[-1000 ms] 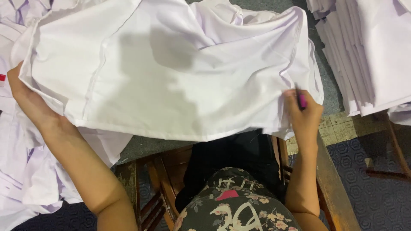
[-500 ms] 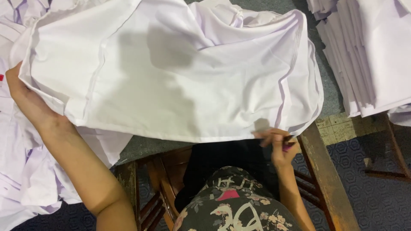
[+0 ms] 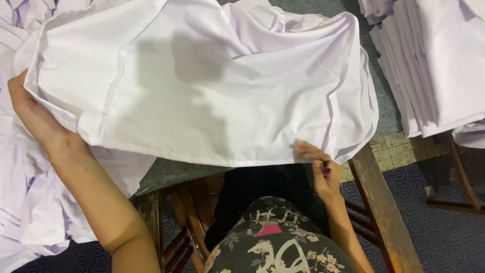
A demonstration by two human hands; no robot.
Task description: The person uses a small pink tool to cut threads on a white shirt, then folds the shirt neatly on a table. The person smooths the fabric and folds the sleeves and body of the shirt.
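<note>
White cloth (image 3: 212, 91) is lying spread across the table (image 3: 166, 172), its hem hanging over the near edge. We are gripping its left corner with our left hand (image 3: 33, 114), fingers closed around the fabric. Our right hand (image 3: 318, 167) is now pinching the hem near the right corner, a pink marker (image 3: 327, 171) tucked in the fingers; a second ago it was higher up the right side. More folded cloth (image 3: 434, 65) is stacked at the far right corner.
</note>
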